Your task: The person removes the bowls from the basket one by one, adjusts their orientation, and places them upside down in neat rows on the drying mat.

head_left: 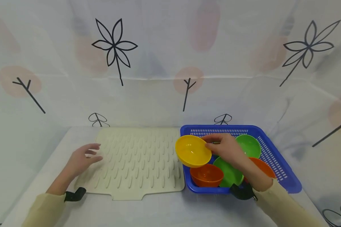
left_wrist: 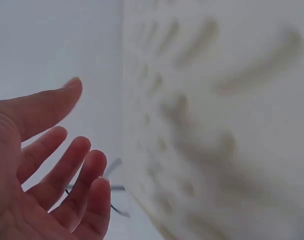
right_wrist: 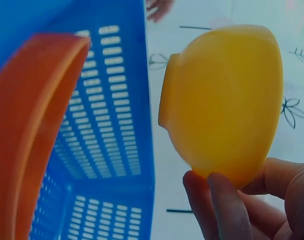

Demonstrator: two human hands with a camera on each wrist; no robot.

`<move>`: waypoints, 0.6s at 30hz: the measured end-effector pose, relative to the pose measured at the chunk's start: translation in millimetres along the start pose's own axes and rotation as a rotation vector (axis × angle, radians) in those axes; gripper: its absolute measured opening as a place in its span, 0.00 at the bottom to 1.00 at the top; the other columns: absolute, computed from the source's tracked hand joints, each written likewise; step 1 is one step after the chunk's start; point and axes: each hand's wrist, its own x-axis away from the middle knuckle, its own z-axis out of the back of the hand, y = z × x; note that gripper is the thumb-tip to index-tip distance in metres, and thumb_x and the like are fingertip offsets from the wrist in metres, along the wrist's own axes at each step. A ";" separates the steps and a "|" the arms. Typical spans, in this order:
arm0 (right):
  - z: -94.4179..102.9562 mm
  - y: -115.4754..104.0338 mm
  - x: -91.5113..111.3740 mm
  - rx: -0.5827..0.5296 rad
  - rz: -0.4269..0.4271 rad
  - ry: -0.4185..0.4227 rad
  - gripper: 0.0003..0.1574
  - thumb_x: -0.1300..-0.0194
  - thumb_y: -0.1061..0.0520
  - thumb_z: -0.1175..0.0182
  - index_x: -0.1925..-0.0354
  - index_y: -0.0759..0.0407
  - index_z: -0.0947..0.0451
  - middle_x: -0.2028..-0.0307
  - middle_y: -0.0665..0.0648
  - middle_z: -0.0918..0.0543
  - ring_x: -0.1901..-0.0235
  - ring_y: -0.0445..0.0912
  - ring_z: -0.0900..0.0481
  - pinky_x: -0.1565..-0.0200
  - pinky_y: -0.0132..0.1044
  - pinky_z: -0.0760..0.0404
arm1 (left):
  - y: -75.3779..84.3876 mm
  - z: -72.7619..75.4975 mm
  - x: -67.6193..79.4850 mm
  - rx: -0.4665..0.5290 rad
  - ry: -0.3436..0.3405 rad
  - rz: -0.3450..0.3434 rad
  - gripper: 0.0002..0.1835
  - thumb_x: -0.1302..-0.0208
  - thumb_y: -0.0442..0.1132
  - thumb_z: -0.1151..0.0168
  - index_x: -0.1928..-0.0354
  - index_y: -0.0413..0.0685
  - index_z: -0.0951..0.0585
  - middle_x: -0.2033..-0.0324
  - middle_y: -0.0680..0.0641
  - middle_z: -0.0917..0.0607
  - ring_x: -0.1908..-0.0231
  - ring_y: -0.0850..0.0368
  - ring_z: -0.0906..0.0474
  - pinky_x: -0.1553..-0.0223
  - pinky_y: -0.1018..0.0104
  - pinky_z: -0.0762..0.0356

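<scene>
A yellow bowl [head_left: 192, 152] is pinched at its right rim by my right hand [head_left: 228, 149], thumb on one side and fingers on the other. In the right wrist view the same yellow bowl [right_wrist: 224, 100] is held up beyond the basket's wall. Below it in the head view, the blue basket [head_left: 294, 186] holds an orange bowl [head_left: 206, 176], green bowls [head_left: 248, 145] and another orange bowl [head_left: 263, 167], partly hidden by my forearm. My left hand [head_left: 80, 159] hovers with loosely bent fingers over the left edge of the cream draining mat [head_left: 130, 196], holding nothing.
The ridged mat lies flat directly left of the basket on a white-covered table [head_left: 159, 212]. A white cloth [head_left: 153, 101] with flower and twig drawings hangs behind and at both sides. Black camera straps [head_left: 75, 194] sit at both wrists.
</scene>
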 end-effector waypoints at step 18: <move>-33.1 -7.1 6.5 -0.155 0.014 0.044 0.17 0.31 0.63 0.38 0.44 0.62 0.19 0.51 0.61 0.16 0.54 0.53 0.16 0.55 0.44 0.14 | 124.1 -50.4 18.6 0.376 -0.144 -0.444 0.35 0.42 0.43 0.25 0.32 0.57 0.28 0.40 0.51 0.22 0.45 0.51 0.23 0.47 0.46 0.22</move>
